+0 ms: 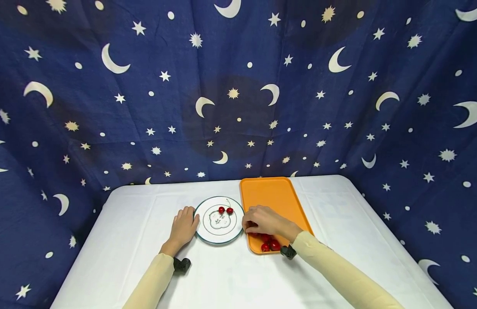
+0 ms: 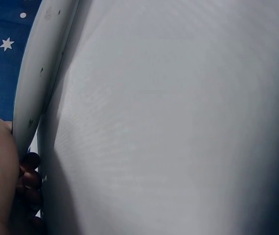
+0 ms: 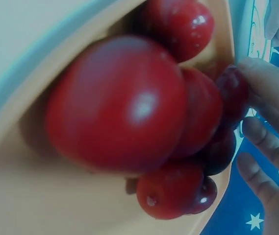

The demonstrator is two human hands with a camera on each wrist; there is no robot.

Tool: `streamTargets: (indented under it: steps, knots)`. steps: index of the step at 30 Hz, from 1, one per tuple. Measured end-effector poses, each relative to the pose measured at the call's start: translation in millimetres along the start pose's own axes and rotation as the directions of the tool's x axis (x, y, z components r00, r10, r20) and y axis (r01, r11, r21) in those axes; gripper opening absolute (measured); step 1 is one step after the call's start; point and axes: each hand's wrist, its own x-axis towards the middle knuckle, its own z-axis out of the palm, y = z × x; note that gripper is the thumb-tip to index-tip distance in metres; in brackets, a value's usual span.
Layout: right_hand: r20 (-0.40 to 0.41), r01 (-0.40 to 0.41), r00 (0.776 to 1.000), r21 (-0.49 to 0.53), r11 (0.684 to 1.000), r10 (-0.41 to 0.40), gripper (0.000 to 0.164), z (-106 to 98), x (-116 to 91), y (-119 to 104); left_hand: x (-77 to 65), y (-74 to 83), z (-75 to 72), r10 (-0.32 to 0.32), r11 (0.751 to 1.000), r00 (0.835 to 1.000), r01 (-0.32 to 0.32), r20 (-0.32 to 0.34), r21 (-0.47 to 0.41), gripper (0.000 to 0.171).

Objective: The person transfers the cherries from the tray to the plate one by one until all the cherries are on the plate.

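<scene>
My left hand (image 1: 183,227) holds the left rim of a white plate (image 1: 204,229) with a dark green edge. In the left wrist view the thumb lies over the plate's rim (image 2: 43,73) and fingertips show below it. Two red cherries (image 1: 229,211) with a thin stem lie on the plate's upper part. Above the near left corner of an orange tray (image 1: 267,189), my right hand (image 1: 263,219) has its fingers bent down. The right wrist view shows it pinching a dark red cherry (image 3: 234,90); its other fingers stand apart from the fruit.
Several more red fruits (image 1: 274,245) lie clustered at the tray's near end, one large red fruit (image 3: 119,105) close to the right wrist camera. Plate and tray stand side by side on a white-covered table (image 1: 223,279). A blue curtain (image 1: 238,86) with moons and stars hangs behind.
</scene>
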Motion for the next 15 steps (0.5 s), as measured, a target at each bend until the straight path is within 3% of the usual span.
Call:
streamTargets:
  steps: [15]
  knots:
    - [-0.01,0.043,0.999,-0.023,0.999,-0.043,0.006,2.7,-2.8,3.7,-0.8,2.2,-1.2,-0.01,1.0,1.0,0.01,0.004,0.004,0.033]
